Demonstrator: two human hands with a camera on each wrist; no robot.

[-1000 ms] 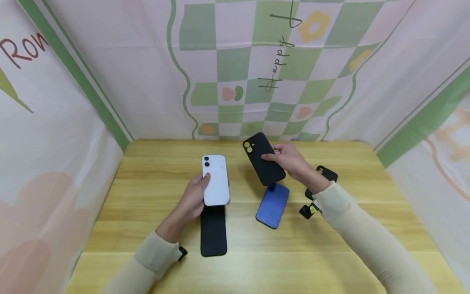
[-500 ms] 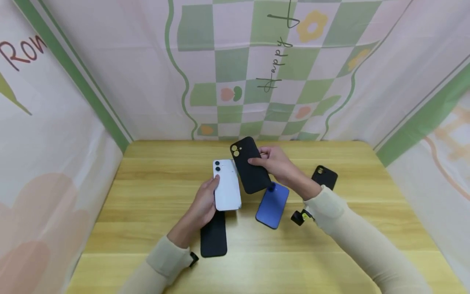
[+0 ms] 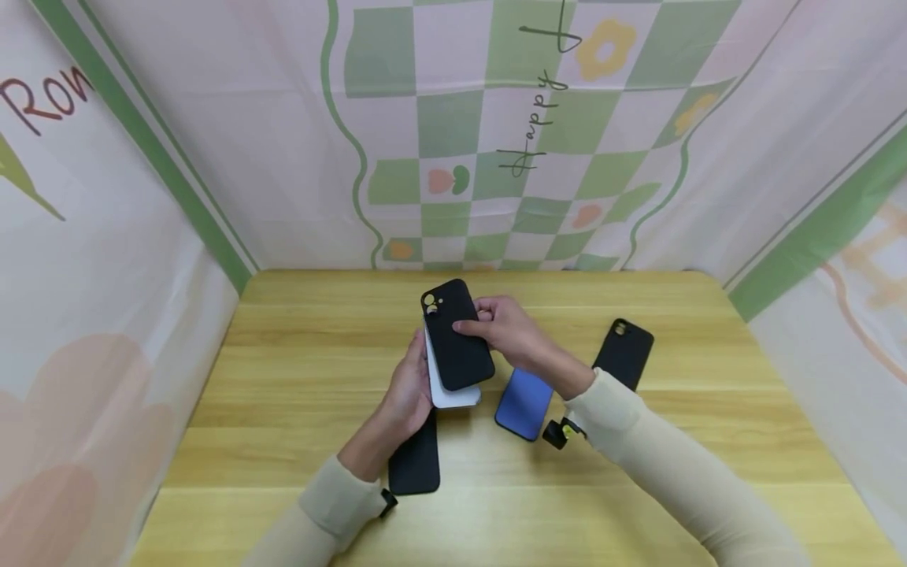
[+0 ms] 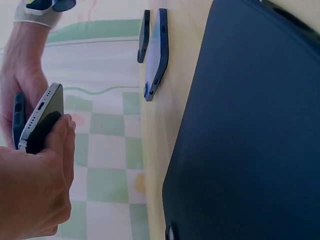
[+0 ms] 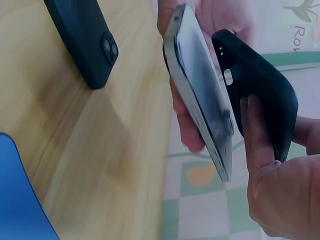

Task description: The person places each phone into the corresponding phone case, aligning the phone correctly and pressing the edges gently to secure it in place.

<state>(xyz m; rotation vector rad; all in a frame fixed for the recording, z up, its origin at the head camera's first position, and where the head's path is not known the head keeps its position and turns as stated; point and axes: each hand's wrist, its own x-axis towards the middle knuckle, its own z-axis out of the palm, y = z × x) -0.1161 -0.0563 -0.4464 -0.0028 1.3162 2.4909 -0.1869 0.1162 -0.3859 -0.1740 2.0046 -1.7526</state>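
My left hand (image 3: pixel 411 394) holds a white phone (image 3: pixel 453 398), its fingers along the edge in the left wrist view. Over the phone's back, my right hand (image 3: pixel 513 335) pinches a black phone case (image 3: pixel 464 346), thumb on the outside and fingers inside. From the right wrist, the case (image 5: pixel 265 85) and the phone (image 5: pixel 200 85) stand slightly apart, with the case's hollow side facing the phone's camera side. In the head view the case covers most of the phone, leaving its lower end and left edge showing.
A black-cased phone (image 3: pixel 414 465) lies on the wooden table (image 3: pixel 283 378) below my left hand. A blue phone (image 3: pixel 524 405) lies under my right forearm, partly hidden. Farther right is another black case (image 3: pixel 627 354). A patterned cloth (image 3: pixel 453 126) hangs behind the table.
The left hand has moved right with the white phone. The right hand has moved left and down with the black case, which now overlaps the phone.
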